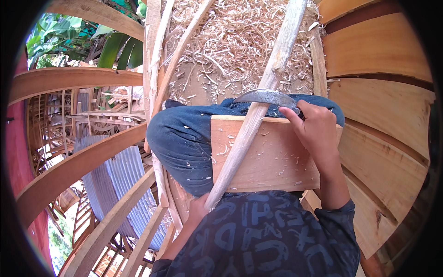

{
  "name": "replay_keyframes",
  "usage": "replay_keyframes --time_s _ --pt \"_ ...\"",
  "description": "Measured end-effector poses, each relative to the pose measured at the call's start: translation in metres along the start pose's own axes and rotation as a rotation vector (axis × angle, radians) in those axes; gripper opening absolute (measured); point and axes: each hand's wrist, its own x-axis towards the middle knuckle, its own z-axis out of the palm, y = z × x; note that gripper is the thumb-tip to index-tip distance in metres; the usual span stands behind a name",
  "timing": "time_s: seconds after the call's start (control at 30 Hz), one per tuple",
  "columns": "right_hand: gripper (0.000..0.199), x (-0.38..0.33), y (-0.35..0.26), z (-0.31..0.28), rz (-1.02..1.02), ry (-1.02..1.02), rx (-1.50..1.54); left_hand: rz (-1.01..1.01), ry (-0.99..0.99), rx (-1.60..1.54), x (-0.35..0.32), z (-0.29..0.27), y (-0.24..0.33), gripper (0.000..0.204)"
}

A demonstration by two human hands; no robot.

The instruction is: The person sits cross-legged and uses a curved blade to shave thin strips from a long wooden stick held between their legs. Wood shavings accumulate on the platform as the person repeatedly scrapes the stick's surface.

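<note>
A long, peeled wooden pole (242, 139) slants across my lap, its far end beyond the shavings and its near end close to my torso. My left hand (198, 210) is closed around that near end, partly hidden by my shirt. In my right hand (315, 125) is a sickle (266, 96), its curved grey blade lying across the pole just past my knees. The fingers wrap the handle, which the hand mostly hides. Under the pole, a flat wooden board (281, 159) rests on my thighs, with a few shavings on it.
Curled wood shavings (235, 41) cover the floor ahead. Thin sticks (182, 46) lean along the left side. Curved wooden rails (78, 173) run at my left, with corrugated sheets (122, 184) beyond and below. A plank wall (383, 120) stands close on my right.
</note>
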Motion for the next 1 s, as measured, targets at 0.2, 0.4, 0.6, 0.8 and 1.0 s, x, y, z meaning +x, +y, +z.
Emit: replay_keyframes --time_s 0.2,0.4,0.6,0.8,1.0 --pt "0.049 -0.015 -0.014 0.005 -0.173 -0.048 0.094 0.013 -0.016 0.038 -0.001 0.002 -0.014 0.043" --pt "0.049 -0.008 -0.012 -0.001 -0.007 -0.074 0.015 -0.003 -0.018 0.02 -0.001 0.002 -0.013 0.042" --pt "0.047 0.008 0.003 -0.002 -0.008 -0.01 -0.008 -0.043 -0.017 -0.048 0.003 -0.005 0.015 0.042" --pt "0.047 -0.004 -0.009 0.006 -0.141 -0.039 0.026 -0.035 -0.041 0.02 -0.001 -0.003 -0.003 0.044" --pt "0.047 -0.01 -0.012 0.009 -0.147 -0.011 0.047 -0.05 -0.029 -0.02 -0.002 -0.002 0.0 0.044"
